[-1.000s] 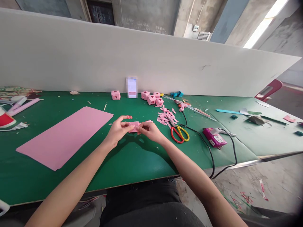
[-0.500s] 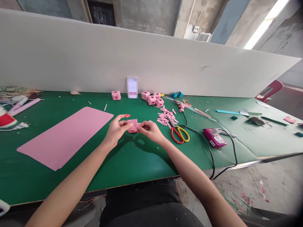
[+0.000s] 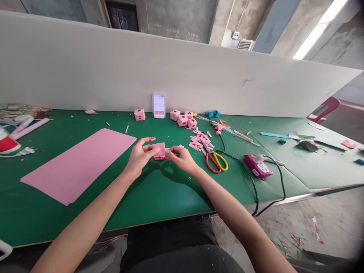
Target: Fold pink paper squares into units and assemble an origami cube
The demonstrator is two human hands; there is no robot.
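Observation:
A small folded piece of pink paper (image 3: 159,148) is held up between my hands, just above the table's middle. My left hand (image 3: 139,156) pinches its left side, thumb across the front, with red-patterned nails showing on the raised fingers. At the right edge, my right hand (image 3: 182,157) has its thumb and fingertips closed on the paper's lower folds. More pink layers show under the upright flap. The exact folds behind my fingertips are hidden.
Large pink sheets (image 3: 79,165) lie left. Pink paper cubes (image 3: 182,121) and a phone (image 3: 159,105) stand along the white partition (image 3: 182,72). Right are paper scraps (image 3: 199,140), scissors (image 3: 214,161), a pink glue gun (image 3: 218,129) and a purple power strip (image 3: 258,166) with a looping cable.
The pink paper has tilted slightly between my fingers, and my right fingertips have shifted a little. Everything else stays where it was.

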